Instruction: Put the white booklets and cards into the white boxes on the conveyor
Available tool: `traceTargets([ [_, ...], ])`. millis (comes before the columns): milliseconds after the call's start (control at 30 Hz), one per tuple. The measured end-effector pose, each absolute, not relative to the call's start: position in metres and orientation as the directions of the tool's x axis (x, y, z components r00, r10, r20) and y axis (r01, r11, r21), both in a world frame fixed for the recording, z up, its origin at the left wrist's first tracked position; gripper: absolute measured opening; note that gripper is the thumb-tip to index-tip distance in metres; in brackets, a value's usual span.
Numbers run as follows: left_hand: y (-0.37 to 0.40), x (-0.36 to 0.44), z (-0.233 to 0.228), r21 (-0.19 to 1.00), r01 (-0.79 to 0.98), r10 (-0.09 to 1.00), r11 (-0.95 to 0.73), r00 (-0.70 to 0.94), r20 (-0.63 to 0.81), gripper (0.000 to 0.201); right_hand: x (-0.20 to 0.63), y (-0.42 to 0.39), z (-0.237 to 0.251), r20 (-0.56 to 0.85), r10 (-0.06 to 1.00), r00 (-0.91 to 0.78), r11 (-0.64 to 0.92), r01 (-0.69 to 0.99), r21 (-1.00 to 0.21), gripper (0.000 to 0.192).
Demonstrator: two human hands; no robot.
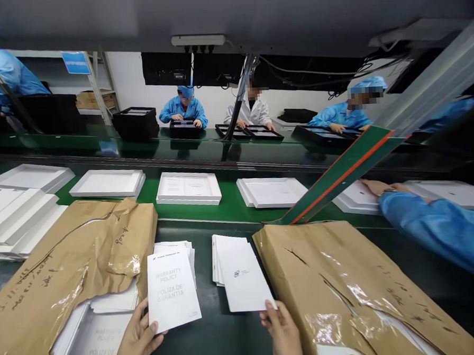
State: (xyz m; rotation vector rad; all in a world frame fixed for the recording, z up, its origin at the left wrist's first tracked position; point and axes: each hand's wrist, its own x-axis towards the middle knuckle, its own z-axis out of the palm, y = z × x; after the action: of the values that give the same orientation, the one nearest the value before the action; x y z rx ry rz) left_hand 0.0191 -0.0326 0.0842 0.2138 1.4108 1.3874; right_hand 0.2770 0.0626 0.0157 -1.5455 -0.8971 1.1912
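Observation:
Between thumb and fingers, my left hand [137, 333] grips the lower left of a white warranty booklet [172, 292], lettered "WARRANTY POLICY". More booklets [191, 254] lie partly hidden behind it. My right hand [282, 329] pinches the lower right corner of a white booklet [246, 277] with a small dark logo. Under its far left edge shows a stack of booklets [215, 260]. On the left, a torn brown paper package [93, 248] exposes warranty booklets [98, 338] beside my left hand. Another torn brown package [353, 267] lies next to my right hand.
Several white box trays, including one holding papers [188, 188], line the green belt [151, 200]. White trays [19, 220] are piled at left. A slanted green post [336, 177] rises mid-right. A co-worker's blue sleeve [434, 225] reaches in from the right. Other people work across the line.

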Motion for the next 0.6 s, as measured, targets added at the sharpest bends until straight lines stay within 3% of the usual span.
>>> traceTargets([
  [100, -0.035, 0.012, 0.074, 0.767, -0.559, 0.771, 0.317, -0.319, -0.551, 0.071, 0.295, 0.069, 0.042, -0.040, 0.896, 0.442, -0.140, 0.196, -0.971, 0.051],
  [167, -0.035, 0.008, 0.065, 0.743, -0.575, 0.786, 0.342, -0.258, -0.561, 0.064, 0.300, 0.077, 0.056, 0.247, 0.848, 0.469, 0.038, 0.411, -0.911, 0.042],
  [233, -0.033, 0.006, 0.057, 0.704, -0.611, 0.771, 0.362, -0.228, -0.595, 0.065, 0.299, 0.085, 0.061, 0.576, 0.765, 0.288, 0.265, 0.675, -0.689, 0.027],
  [300, -0.030, 0.006, 0.053, 0.650, -0.671, 0.707, 0.357, -0.261, -0.658, 0.079, 0.291, 0.090, 0.053, 0.711, 0.703, -0.016, 0.408, 0.828, -0.385, 0.019],
  [333, -0.029, 0.006, 0.052, 0.626, -0.697, 0.671, 0.350, -0.279, -0.686, 0.087, 0.286, 0.091, 0.045, 0.688, 0.712, -0.141, 0.436, 0.856, -0.277, 0.019],
  [400, -0.028, 0.005, 0.051, 0.608, -0.725, 0.641, 0.324, -0.305, -0.704, 0.095, 0.273, 0.088, 0.026, 0.550, 0.784, -0.288, 0.447, 0.877, -0.177, 0.021],
  [500, -0.028, 0.002, 0.050, 0.598, -0.737, 0.667, 0.314, -0.277, -0.692, 0.089, 0.258, 0.079, 0.005, 0.357, 0.876, -0.323, 0.407, 0.894, -0.190, 0.023],
  [600, -0.030, 0.001, 0.048, 0.586, -0.736, 0.674, 0.338, -0.245, -0.697, 0.083, 0.255, 0.072, 0.001, 0.302, 0.909, -0.288, 0.365, 0.900, -0.239, 0.023],
])
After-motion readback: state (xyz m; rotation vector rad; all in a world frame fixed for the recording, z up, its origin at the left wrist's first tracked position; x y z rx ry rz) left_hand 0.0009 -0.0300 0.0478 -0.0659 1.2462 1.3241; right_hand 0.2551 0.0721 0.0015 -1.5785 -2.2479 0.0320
